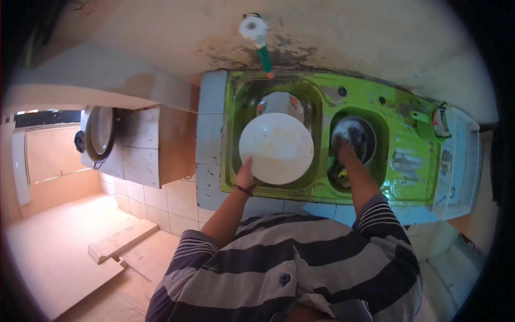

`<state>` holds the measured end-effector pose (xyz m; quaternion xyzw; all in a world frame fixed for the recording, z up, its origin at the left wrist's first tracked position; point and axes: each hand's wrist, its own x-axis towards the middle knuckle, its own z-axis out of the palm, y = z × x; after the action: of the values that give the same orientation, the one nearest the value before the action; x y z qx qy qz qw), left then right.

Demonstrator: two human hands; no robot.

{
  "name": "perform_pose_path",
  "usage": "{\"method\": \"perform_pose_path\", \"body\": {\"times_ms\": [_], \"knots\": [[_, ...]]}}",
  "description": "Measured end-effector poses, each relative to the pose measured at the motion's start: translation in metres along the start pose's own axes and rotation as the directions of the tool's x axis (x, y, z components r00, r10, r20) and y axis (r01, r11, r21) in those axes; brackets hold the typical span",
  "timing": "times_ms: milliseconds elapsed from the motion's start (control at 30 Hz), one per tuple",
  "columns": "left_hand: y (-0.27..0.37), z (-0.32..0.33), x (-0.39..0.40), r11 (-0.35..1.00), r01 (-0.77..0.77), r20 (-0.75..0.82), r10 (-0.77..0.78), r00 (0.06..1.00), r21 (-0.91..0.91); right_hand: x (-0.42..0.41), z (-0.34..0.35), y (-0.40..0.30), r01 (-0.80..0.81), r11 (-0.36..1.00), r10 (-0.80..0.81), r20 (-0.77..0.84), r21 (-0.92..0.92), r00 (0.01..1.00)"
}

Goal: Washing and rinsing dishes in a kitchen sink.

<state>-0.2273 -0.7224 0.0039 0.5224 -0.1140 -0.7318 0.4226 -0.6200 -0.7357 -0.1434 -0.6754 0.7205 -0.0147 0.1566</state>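
A large white plate is tilted over the left basin of a green sink. My left hand grips its lower left rim, thumb on top and the fingers hidden beneath. Behind it in the same basin lies a white plate with a floral pattern, partly covered. My right hand reaches into a round bowl of soapy water in the smaller right basin. Suds hide its fingers, so whether it holds anything cannot be seen.
A tap with a green spout juts from the wall above the left basin. On the ribbed drainboard's far side stand a green container with a packet and a clear plastic crate. A large metal pan rests on the left counter.
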Motion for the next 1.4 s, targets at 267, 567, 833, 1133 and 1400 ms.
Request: {"method": "perform_pose_path", "body": {"times_ms": [267,567,833,1133,1400], "knots": [[0.023,-0.003,-0.016,0.993,-0.116,0.024,0.116,0.993,0.009,-0.001,-0.112,-0.071,-0.468,0.864,0.501,-0.232,0.184,0.834],[0.013,0.03,-0.015,0.985,-0.173,0.189,0.174,0.967,-0.021,-0.009,-0.138,-0.259,0.209,0.949,-0.101,-0.401,0.236,0.91],[0.044,0.026,-0.042,0.945,-0.327,-0.007,0.327,0.945,0.001,-0.065,-0.194,-0.278,0.506,0.863,-0.506,0.025,0.007,0.862],[0.033,0.013,-0.034,0.927,-0.331,0.019,0.333,0.943,0.178,-0.077,-0.198,-0.317,0.535,0.807,-0.538,-0.062,0.25,0.841],[0.035,0.041,-0.048,0.944,-0.281,0.18,0.25,0.951,0.174,-0.039,-0.218,-0.309,0.508,0.842,-0.42,-0.372,0.181,0.828]]}}
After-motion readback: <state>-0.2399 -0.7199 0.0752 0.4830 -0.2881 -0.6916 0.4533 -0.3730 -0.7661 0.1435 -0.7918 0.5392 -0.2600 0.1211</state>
